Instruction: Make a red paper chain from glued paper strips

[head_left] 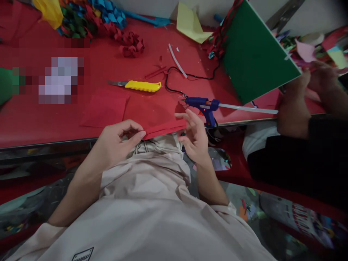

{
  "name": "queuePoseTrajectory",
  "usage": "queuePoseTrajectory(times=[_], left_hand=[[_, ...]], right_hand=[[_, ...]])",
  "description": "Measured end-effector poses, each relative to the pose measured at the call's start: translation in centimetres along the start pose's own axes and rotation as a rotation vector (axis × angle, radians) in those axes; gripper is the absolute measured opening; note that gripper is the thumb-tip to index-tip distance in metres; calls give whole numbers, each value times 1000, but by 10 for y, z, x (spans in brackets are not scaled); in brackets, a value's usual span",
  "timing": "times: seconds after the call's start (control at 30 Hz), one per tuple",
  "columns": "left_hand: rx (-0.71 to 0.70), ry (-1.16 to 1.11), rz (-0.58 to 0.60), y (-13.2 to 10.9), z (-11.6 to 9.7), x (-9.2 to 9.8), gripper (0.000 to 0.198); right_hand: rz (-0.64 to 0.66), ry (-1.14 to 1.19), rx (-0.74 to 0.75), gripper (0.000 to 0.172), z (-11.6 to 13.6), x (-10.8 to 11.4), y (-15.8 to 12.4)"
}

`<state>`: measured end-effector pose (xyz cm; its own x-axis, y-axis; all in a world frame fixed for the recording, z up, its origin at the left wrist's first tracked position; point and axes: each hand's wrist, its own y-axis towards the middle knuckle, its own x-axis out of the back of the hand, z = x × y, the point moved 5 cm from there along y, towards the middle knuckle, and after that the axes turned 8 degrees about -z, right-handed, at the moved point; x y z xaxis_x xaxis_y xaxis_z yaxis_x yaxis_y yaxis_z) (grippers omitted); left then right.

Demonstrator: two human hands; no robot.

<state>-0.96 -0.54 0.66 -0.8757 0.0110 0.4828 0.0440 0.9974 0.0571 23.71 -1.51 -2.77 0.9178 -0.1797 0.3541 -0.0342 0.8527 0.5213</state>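
Observation:
A folded sheet of red paper [154, 114] lies at the near edge of the red table, its layered front edge jutting past it. With thumb and fingers my left hand [116, 143] pinches the near left corner of this sheet. At the right end my right hand [194, 136] is open, its fingers spread and bent around the paper's edge. Just beyond those fingers rests a blue hot glue gun [202, 105], a small red light showing on it and a white glue stick [247, 108] in its back. Farther off lies a yellow utility knife [143, 86] with its blade out to the left.
Another red paper piece [104, 110] lies to the left. A loose glue stick [177, 61] and black cord [201, 77] are behind the gun. Curled paper garlands [108, 16] line the back. At right, a co-worker's hands [295, 98] are by a green board [258, 54].

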Motion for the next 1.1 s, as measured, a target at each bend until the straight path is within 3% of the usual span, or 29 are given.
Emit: queuePoseTrajectory(times=[0.07, 0.23, 0.37, 0.6, 0.67, 0.73, 0.8, 0.93, 1.03, 1.1], left_hand=[[9, 12, 32, -3, -1, 4, 23], [-11, 32, 97, -9, -4, 12, 15], [-13, 53, 115, -11, -2, 15, 14], [-2, 62, 136, -14, 1, 17, 14], [-45, 16, 124, -16, 3, 17, 23], [-124, -16, 96, -18, 5, 15, 48], [-258, -19, 20, -19, 6, 15, 56], [-507, -64, -116, -21, 2, 15, 24], [-533, -138, -185, -22, 1, 14, 10], [-498, -165, -262, -23, 3, 12, 12]], right_hand=[[22, 8, 32, 63, -1, -4, 8], [25, -26, 139, 23, 3, 4, 13], [-16, -26, 245, 21, 15, 9, 9], [-25, -110, 250, 12, 18, 7, 6], [-58, -84, 264, 10, 21, 8, 6], [-88, -71, 270, 9, 23, 7, 7], [-105, -34, 300, 8, 27, 6, 7], [-106, 99, 325, 15, 32, 1, 5], [-120, 190, 232, 12, 29, -4, 3], [-141, 265, 148, 12, 27, -7, 2]])
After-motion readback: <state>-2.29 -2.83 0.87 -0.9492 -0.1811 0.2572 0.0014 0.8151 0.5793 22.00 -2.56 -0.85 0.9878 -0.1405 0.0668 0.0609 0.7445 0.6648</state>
